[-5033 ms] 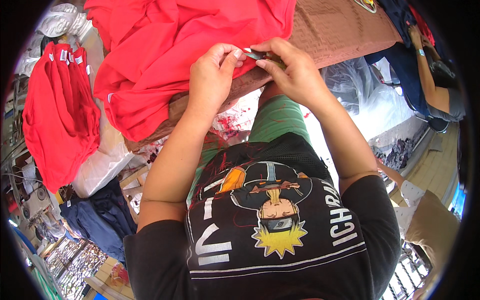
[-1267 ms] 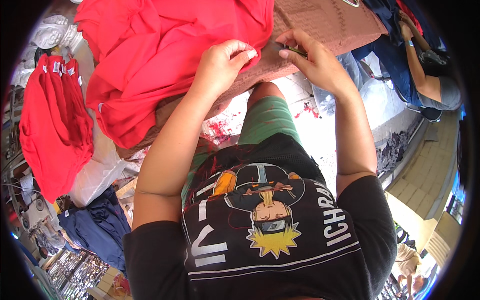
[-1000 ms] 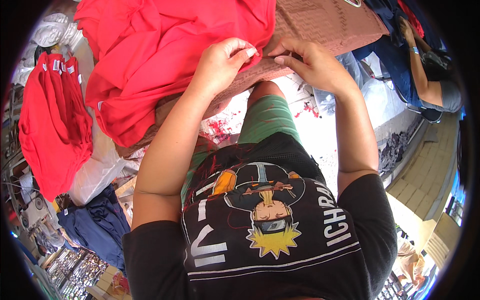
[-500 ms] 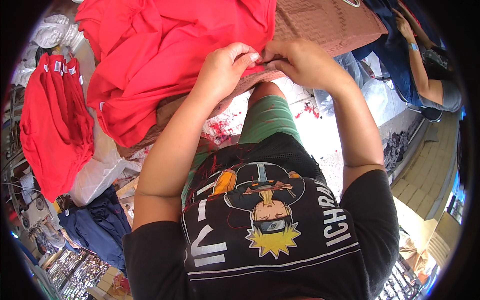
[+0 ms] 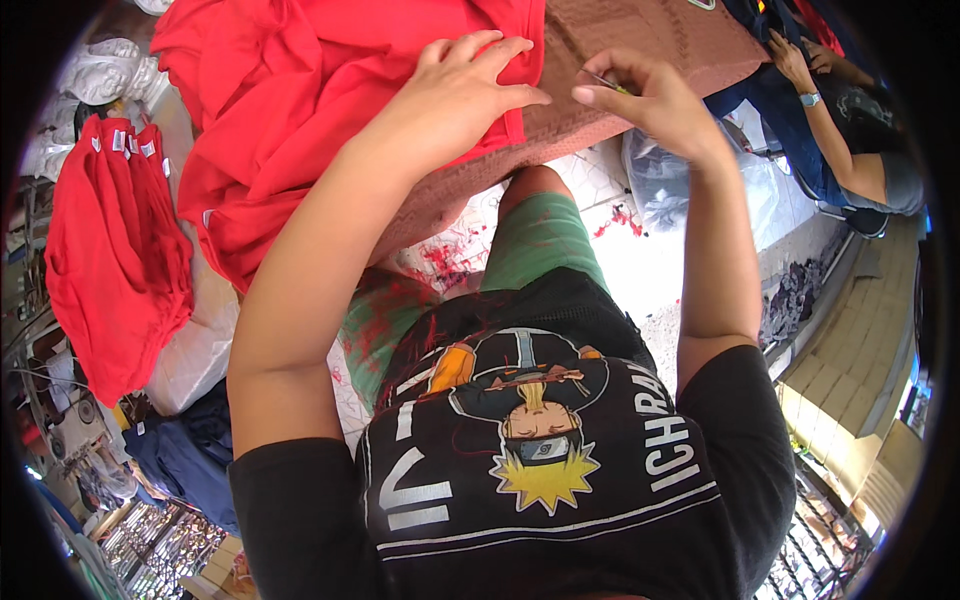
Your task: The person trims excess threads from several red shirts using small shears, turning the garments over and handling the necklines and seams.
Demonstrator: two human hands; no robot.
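Head view: right hand (image 5: 660, 105) grips small slim tool (image 5: 606, 82); left hand (image 5: 450, 103) spread, fingers apart, over red cloth (image 5: 300, 75), left of that grip; brown cover (image 5: 680, 50) beneath both

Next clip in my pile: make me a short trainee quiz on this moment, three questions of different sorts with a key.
1. True or false: the left hand is closed in a tight fist.

2. Multiple choice: where is the slim tool held?
A: in the left hand
B: in the right hand
C: in both hands together

3. Fill in the blank: the red cloth lies on a ____ cover.

Key:
1. False; it is spread open over the red cloth.
2. B
3. brown
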